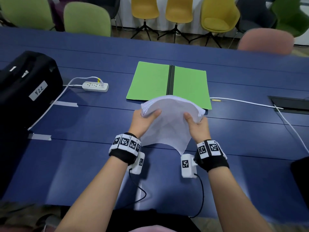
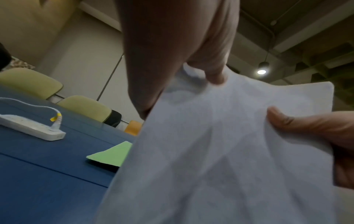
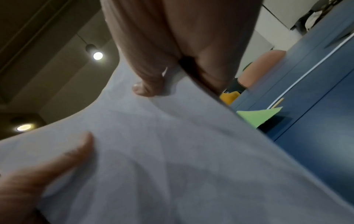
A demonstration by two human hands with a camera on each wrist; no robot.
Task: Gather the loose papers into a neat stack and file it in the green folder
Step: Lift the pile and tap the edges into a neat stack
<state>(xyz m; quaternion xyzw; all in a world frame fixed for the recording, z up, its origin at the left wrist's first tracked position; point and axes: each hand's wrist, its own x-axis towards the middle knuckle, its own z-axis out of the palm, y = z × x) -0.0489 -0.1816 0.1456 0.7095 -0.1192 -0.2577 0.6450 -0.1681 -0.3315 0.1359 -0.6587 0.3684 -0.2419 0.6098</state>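
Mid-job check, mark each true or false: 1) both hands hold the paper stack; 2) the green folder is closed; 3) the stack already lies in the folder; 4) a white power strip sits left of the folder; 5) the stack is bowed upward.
1) True: the left hand and right hand each grip a side of the paper stack.
2) False: the green folder lies open flat on the blue table, its dark spine showing.
3) False: the stack is held above the table, just in front of the folder.
4) True: the power strip lies there.
5) True.
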